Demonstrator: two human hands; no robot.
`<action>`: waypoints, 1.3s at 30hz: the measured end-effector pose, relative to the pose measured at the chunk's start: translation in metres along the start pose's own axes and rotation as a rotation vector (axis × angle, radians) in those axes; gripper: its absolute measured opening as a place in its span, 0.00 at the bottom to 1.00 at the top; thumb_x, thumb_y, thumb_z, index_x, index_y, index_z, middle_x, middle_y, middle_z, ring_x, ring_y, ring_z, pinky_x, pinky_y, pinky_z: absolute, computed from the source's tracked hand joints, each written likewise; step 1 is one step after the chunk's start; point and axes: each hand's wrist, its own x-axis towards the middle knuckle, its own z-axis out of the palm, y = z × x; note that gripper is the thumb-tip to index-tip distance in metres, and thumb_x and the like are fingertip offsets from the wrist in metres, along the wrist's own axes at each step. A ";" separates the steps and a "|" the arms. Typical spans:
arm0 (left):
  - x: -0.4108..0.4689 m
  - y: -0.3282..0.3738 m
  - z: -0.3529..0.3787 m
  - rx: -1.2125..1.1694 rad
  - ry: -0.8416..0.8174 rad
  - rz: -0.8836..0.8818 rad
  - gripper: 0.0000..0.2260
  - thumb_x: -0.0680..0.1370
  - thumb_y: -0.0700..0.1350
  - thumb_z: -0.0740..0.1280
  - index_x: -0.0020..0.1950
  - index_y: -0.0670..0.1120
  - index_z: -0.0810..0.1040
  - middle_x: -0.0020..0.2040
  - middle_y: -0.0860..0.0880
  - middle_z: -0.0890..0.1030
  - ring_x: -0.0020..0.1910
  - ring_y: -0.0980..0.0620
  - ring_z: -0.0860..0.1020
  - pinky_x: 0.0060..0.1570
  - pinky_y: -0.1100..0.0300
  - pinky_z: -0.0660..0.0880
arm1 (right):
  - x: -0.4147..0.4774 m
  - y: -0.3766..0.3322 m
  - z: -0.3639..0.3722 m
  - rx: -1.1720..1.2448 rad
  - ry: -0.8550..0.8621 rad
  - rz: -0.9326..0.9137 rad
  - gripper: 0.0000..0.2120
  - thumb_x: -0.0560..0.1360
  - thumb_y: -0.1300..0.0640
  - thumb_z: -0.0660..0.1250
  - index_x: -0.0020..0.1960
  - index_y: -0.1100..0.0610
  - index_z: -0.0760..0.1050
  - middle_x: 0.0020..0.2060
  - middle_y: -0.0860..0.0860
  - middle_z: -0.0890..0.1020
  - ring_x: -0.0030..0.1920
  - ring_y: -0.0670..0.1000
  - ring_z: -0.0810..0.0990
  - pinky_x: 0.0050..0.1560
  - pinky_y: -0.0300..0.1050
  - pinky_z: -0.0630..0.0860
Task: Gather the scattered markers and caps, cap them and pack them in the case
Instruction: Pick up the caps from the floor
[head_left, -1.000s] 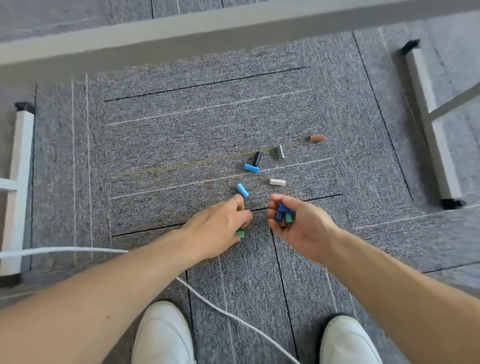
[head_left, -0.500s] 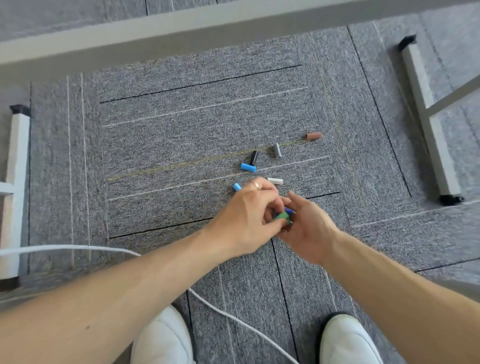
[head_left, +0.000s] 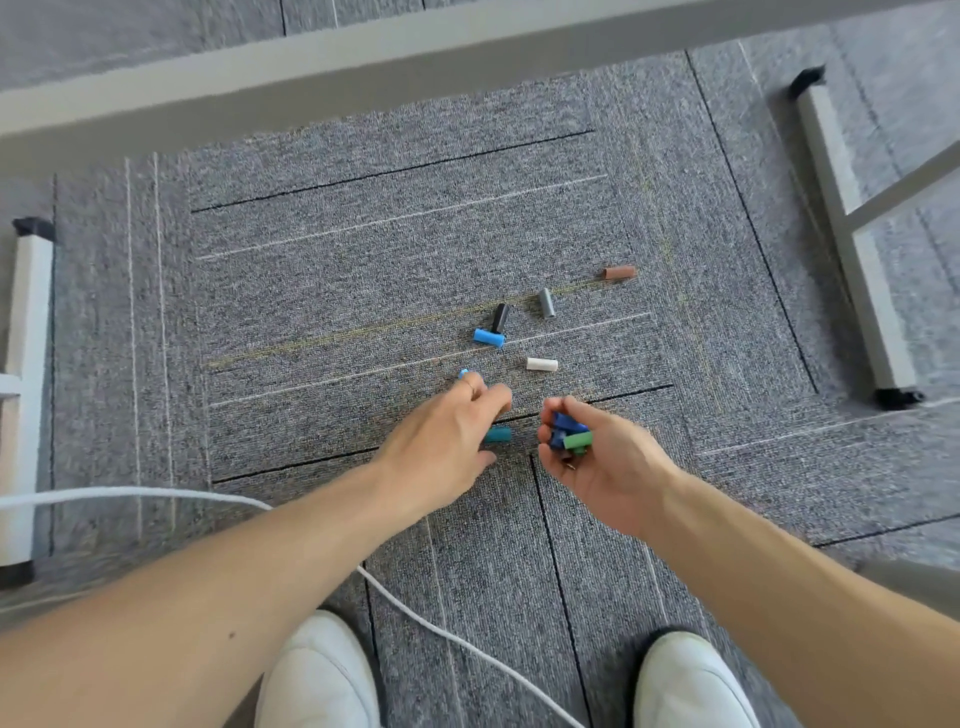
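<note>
While the right hand (head_left: 597, 462) cups blue and green caps (head_left: 569, 434), the left hand (head_left: 441, 436) hovers loosely open, empty, over a teal cap (head_left: 498, 434), with loose caps (head_left: 488, 336) beyond its fingertips.

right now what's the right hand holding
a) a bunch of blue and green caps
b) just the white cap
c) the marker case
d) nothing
a: the right hand is cupped palm up round blue and green caps, while the white cap lies apart from it on the carpet.
</note>
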 end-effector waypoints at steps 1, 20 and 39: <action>0.002 0.003 0.002 -0.005 0.004 0.016 0.19 0.77 0.43 0.75 0.62 0.51 0.70 0.57 0.54 0.71 0.47 0.54 0.78 0.49 0.57 0.80 | 0.000 0.000 0.000 0.019 0.002 -0.005 0.13 0.85 0.55 0.62 0.50 0.62 0.81 0.44 0.56 0.82 0.40 0.50 0.80 0.40 0.44 0.80; 0.021 -0.016 -0.006 0.030 0.115 -0.056 0.09 0.78 0.42 0.72 0.54 0.50 0.74 0.53 0.55 0.72 0.53 0.56 0.74 0.57 0.62 0.74 | 0.000 -0.011 -0.019 0.162 0.047 -0.026 0.15 0.84 0.52 0.61 0.44 0.59 0.76 0.41 0.56 0.82 0.39 0.51 0.79 0.42 0.45 0.79; 0.074 -0.013 -0.043 0.046 0.085 -0.141 0.12 0.77 0.45 0.73 0.54 0.49 0.72 0.51 0.51 0.74 0.48 0.53 0.76 0.51 0.59 0.76 | 0.011 -0.025 -0.014 0.209 0.009 0.008 0.18 0.85 0.49 0.60 0.43 0.58 0.77 0.41 0.54 0.81 0.37 0.49 0.79 0.38 0.42 0.80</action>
